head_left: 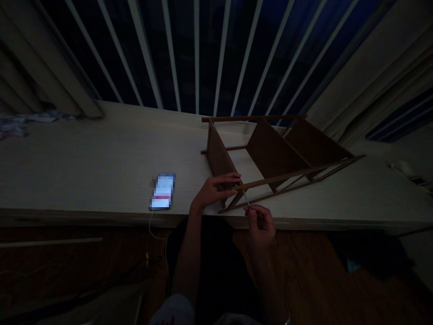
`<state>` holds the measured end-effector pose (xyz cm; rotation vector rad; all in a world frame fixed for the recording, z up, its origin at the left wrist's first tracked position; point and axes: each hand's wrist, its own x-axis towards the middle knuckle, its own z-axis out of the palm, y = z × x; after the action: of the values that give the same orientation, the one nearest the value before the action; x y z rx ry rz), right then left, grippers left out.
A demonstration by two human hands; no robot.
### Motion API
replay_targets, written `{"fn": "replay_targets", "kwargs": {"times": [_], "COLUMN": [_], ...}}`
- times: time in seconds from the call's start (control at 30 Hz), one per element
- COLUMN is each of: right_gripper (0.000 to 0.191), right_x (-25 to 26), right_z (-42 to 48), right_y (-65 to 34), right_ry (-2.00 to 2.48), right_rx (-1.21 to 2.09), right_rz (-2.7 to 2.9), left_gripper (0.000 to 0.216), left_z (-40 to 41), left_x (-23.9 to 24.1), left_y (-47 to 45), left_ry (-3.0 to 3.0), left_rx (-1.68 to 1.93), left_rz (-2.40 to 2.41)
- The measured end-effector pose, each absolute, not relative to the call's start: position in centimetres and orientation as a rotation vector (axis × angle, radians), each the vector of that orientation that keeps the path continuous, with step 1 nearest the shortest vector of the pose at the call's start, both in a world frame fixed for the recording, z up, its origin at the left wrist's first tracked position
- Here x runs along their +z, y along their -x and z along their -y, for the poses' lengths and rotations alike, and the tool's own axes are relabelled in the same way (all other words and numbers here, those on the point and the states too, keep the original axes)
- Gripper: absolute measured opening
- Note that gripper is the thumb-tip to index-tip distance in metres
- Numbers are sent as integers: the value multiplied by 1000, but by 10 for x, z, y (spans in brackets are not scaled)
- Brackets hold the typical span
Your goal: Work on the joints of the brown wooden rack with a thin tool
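A brown shelf rack (270, 153) with several flat boards between thin rails lies on its side on the pale window ledge. My left hand (213, 192) grips the rack's near left corner, fingers over the rail and thumb below it. In my right hand (260, 225), pinched between thumb and fingers, is a thin metal rod bent like an Allen key (246, 198). Its upper end meets the underside of the near rail, close to my left fingertips. Whether it sits in a screw is too dark to tell.
A lit phone (162, 192) with a white cable (152, 228) lies left on the ledge (84, 167). Window bars (197, 58) stand behind, with curtains (47, 58) at both sides. On the floor at the right is a dark heap (372, 253).
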<state>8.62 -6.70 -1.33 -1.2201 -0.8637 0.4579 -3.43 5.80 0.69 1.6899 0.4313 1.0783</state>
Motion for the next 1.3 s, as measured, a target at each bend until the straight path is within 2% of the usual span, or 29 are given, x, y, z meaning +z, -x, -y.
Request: {"fn": "replay_targets", "kwargs": {"times": [0.27, 0.6, 1.3], "right_gripper": [12, 8, 8], "right_x": [-14, -8, -7], "right_z": [68, 66, 70], "right_y": [-83, -89, -88], "right_ry": [1262, 1251, 1275], "right_rx": [373, -66, -95], "right_rz": [879, 1119, 1090], "left_gripper": [34, 34, 33], "left_z": [-58, -59, -58], "left_x": [8, 6, 7], "left_y": [35, 35, 35], "left_ry": [-1694, -1723, -1705], "left_rx": [1074, 1075, 1080], "left_rz": [-430, -451, -441]}}
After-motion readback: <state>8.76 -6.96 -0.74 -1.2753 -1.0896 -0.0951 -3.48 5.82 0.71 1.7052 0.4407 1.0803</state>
